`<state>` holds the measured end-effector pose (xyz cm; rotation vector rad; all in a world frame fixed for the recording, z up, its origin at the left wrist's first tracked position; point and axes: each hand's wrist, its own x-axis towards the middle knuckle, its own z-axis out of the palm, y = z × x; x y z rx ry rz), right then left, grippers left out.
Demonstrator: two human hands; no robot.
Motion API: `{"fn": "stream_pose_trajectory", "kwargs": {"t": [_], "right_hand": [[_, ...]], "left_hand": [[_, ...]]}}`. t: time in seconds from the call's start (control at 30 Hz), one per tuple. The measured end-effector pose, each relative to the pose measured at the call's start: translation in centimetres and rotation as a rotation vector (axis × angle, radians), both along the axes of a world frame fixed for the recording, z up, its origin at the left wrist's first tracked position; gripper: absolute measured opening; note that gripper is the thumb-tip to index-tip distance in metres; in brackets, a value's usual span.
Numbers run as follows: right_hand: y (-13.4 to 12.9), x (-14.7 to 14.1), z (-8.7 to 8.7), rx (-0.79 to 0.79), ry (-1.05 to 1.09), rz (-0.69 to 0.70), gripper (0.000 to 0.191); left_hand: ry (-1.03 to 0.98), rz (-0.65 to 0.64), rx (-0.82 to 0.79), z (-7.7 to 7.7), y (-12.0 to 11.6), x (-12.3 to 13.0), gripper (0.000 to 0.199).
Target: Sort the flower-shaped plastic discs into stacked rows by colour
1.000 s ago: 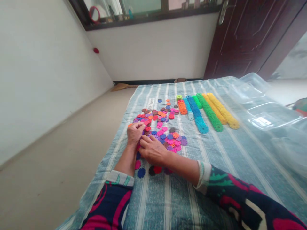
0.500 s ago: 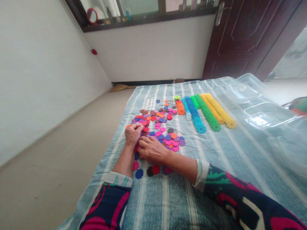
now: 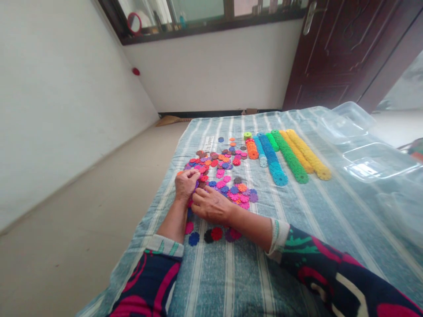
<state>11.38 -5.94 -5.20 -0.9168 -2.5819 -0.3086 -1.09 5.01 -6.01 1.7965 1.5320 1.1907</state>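
Observation:
Many flower-shaped discs (image 3: 239, 197) in pink, purple, blue, red, orange and brown lie scattered on a striped cloth. At the left edge of this pile, my left hand (image 3: 185, 184) has its thumb and forefinger pinched together; what is between them is too small to make out. Close beside it, on the right, my right hand (image 3: 211, 205) lies low over the discs with its fingers curled, and its fingertips are hidden. A blue disc (image 3: 194, 239), a red disc (image 3: 217, 233) and a black one rest nearer to me, below my hands.
Rows of stacked discs lie further right: yellow (image 3: 309, 155), green (image 3: 290, 157), blue (image 3: 271, 158) and orange (image 3: 252, 149). Clear plastic containers (image 3: 376, 163) stand at the right side of the striped cloth (image 3: 297, 246). A dark red door (image 3: 333, 57) is behind.
The whole view has shifted slightly, so things appear a little further right. Both hands keep nearly the same place and pose over the discs.

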Motion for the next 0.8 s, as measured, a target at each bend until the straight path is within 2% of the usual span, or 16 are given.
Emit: {"fn": "stream_pose_trajectory", "kwargs": {"t": [0.17, 0.3, 0.53, 0.8], "right_hand": [[-0.2, 0.2, 0.2, 0.042, 0.014, 0.036, 0.024], [-0.6, 1.0, 0.5, 0.044, 0.065, 0.031, 0.021], [-0.3, 5.4, 0.5, -0.007, 0.207, 0.004, 0.022], [0.8, 10.4, 0.5, -0.093, 0.365, -0.072, 0.028]], "left_hand": [[-0.002, -0.001, -0.015, 0.1, -0.3, 0.1, 0.020], [-0.037, -0.005, 0.005, -0.4, -0.5, 0.2, 0.021], [-0.075, -0.020, 0.054, -1.4, -0.3, 0.1, 0.016], [-0.063, -0.019, 0.053, -1.4, -0.8, 0.1, 0.011]]}}
